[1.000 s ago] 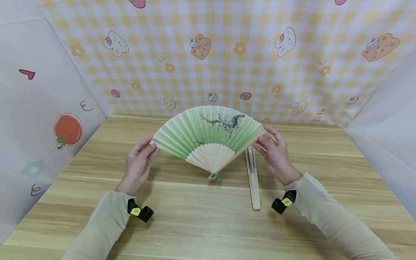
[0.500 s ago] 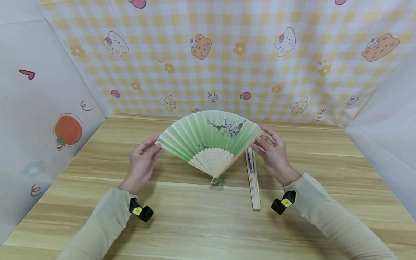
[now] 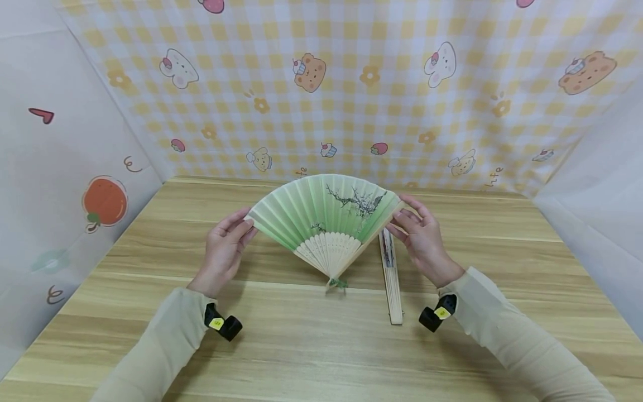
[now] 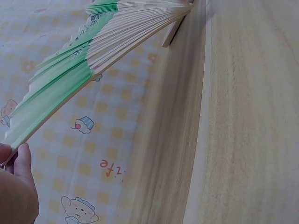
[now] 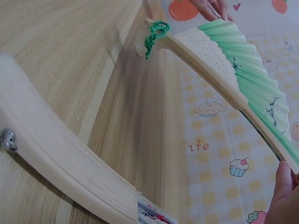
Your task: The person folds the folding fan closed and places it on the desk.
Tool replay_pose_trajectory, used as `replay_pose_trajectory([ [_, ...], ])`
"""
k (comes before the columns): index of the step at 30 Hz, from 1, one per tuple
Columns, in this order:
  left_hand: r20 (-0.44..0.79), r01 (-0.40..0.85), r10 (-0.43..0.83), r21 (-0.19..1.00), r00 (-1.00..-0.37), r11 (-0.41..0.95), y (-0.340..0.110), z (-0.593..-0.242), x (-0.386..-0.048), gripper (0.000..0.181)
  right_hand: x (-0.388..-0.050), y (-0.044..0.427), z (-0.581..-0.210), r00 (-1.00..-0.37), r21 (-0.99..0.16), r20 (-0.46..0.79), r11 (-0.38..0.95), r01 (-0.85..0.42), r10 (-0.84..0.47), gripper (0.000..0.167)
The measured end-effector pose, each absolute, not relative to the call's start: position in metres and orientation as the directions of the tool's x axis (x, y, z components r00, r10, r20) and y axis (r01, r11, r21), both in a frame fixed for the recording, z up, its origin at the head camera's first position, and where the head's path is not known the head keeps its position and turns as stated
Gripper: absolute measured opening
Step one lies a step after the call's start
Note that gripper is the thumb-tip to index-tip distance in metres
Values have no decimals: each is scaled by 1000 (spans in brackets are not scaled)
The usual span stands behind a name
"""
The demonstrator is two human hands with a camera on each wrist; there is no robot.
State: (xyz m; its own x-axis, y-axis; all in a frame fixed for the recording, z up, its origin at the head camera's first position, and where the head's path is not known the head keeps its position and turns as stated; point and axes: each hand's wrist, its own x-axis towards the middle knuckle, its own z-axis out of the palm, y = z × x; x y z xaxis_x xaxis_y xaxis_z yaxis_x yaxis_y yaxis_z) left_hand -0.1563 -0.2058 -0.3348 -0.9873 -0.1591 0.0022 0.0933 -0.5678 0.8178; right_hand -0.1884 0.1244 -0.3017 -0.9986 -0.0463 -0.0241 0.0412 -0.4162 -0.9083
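Note:
Spread wide between both hands is a green folding fan [image 3: 296, 209] with a dark blossom-branch print, pale ribs and a green cord at its pivot. My left hand [image 3: 223, 251] pinches its left outer corner between thumb and fingers. At the opposite corner my right hand [image 3: 424, 240] pinches the thicker guard stick; in the right wrist view the thumb [image 5: 282, 182] lies against it. A second folding fan [image 3: 393, 287], folded up, lies on the table below the right hand, its printed end partly hidden by the open fan and fingers.
The wood-grain table [image 3: 311, 357] runs back to a yellow-checked cloth [image 3: 341, 111] printed with cartoon animals. White cloth [image 3: 55, 167] hangs at the left side, and another at the right. Each wrist wears a small black camera [image 3: 223, 324].
The left hand has shifted right, towards the right hand, which has moved slightly left. The green fan has narrowed a little and its pivot sits lower. The folded fan has not moved.

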Motion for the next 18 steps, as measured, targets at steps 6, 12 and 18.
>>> replay_pose_trajectory([
  [6,-10,88,-168,821,-986,-564,-203,-334,-157,24,-189,123,-302,-998,-909,-23,-414,44,-55,32],
  [12,-8,81,-153,819,-988,-568,-201,-335,-158,22,-188,122,-301,-997,-913,-37,-403,61,-69,32],
  [18,-9,78,-149,820,-989,-567,-198,-334,-160,21,-188,121,-300,-995,-922,-44,-380,74,-87,32],
])
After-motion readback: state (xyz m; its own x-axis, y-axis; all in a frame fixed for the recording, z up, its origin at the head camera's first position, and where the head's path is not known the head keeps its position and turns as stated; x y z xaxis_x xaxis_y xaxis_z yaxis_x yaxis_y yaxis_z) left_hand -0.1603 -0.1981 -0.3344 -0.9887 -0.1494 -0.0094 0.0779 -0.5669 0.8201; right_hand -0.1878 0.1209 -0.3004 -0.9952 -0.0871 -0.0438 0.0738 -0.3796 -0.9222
